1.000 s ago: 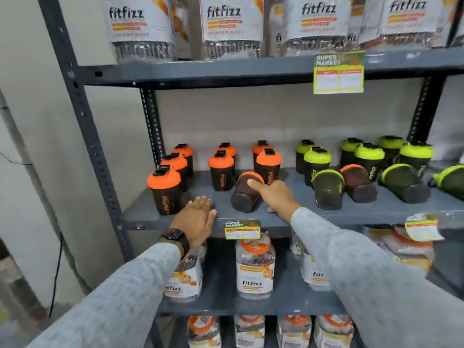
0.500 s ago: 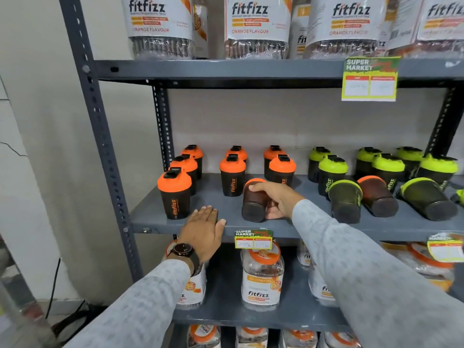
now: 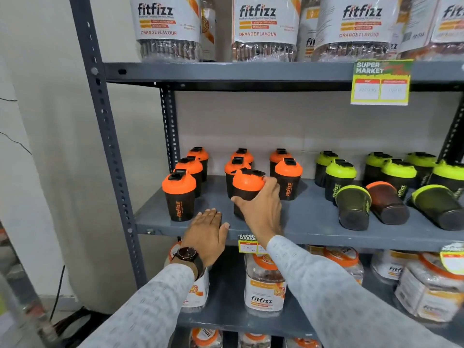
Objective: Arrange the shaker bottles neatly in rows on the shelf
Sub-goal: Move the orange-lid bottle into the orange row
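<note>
My right hand (image 3: 261, 209) grips an orange-lidded dark shaker bottle (image 3: 247, 183), nearly upright, at the front middle of the grey shelf (image 3: 301, 229). My left hand (image 3: 207, 231) lies flat and open on the shelf's front edge, just left of it. Several orange-lidded shakers stand upright behind, the nearest at front left (image 3: 178, 194). On the right, green-lidded shakers (image 3: 340, 177) stand upright. In front of them three bottles lie on their sides: a green-lidded one (image 3: 352, 207), an orange-lidded one (image 3: 386, 202) and another green-lidded one (image 3: 439, 207).
Large Fitfizz jars (image 3: 263, 26) fill the shelf above, and more jars (image 3: 265, 290) sit on the shelf below. Price tags hang from the upper shelf edge (image 3: 380, 82) and the middle shelf edge (image 3: 247, 243). The steel upright (image 3: 108, 146) and a wall bound the left side.
My right hand has taken the orange-lidded bottle that lay on its side and stood it nearly upright. My left hand has stayed flat on the shelf edge.
</note>
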Motion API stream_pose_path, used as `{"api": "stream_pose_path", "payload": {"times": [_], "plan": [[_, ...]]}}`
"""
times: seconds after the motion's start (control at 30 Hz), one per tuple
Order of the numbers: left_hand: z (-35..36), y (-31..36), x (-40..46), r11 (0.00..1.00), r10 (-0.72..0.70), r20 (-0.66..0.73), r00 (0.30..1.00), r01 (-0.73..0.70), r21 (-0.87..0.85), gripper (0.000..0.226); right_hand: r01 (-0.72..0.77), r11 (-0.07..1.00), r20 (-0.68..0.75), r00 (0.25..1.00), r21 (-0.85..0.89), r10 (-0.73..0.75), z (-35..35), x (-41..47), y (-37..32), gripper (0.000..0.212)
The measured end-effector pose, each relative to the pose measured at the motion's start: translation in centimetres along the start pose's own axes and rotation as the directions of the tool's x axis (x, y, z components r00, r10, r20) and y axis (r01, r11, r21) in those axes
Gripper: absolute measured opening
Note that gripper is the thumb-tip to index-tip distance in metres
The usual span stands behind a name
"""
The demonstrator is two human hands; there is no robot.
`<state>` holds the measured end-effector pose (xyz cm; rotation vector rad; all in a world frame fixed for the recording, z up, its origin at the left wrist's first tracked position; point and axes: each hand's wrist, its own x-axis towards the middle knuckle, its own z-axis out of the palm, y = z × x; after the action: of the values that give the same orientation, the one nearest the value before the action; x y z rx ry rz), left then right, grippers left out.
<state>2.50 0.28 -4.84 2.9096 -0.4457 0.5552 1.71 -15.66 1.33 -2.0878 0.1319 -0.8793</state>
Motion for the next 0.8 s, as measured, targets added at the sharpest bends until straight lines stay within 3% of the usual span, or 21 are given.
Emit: {"api": "stream_pose_path", "payload": {"times": [0.2, 0.43, 0.6, 0.73, 0.8], "plan": [[-0.1, 0.1, -0.2, 1.000, 0.000, 0.002, 1.000, 0.000, -0.008, 0.074, 0.019, 0.992, -0.010, 1.000, -0.128, -0.021, 1.0, 0.0, -0.4, 0.086], [-0.3, 0.3, -0.3, 1.000, -0.008, -0.004, 1.000, 0.008, -0.015, 0.071, 0.022, 0.993, 0.005, 1.000, -0.114, -0.022, 1.2, -0.1, -0.3, 0.094], [-0.7, 1.3, -0.3, 0.998, -0.036, -0.043, 0.998, 0.033, -0.062, 0.071, 0.112, 0.993, 0.023, 0.994, -0.038, -0.111, -2.2, 0.3, 0.2, 0.107], [-0.7, 3.8, -0.5, 0.998, -0.033, -0.055, 0.998, 0.030, -0.058, 0.071, 0.204, 0.974, -0.006, 0.979, -0.100, -0.206, -7.2, 2.0, 1.5, 0.082], [-1.0, 5.2, -0.5, 0.987, -0.115, -0.140, 0.983, 0.097, -0.128, 0.071, 0.215, 0.962, -0.013, 0.975, -0.168, -0.220, -10.2, 3.3, 2.7, 0.069]]}}
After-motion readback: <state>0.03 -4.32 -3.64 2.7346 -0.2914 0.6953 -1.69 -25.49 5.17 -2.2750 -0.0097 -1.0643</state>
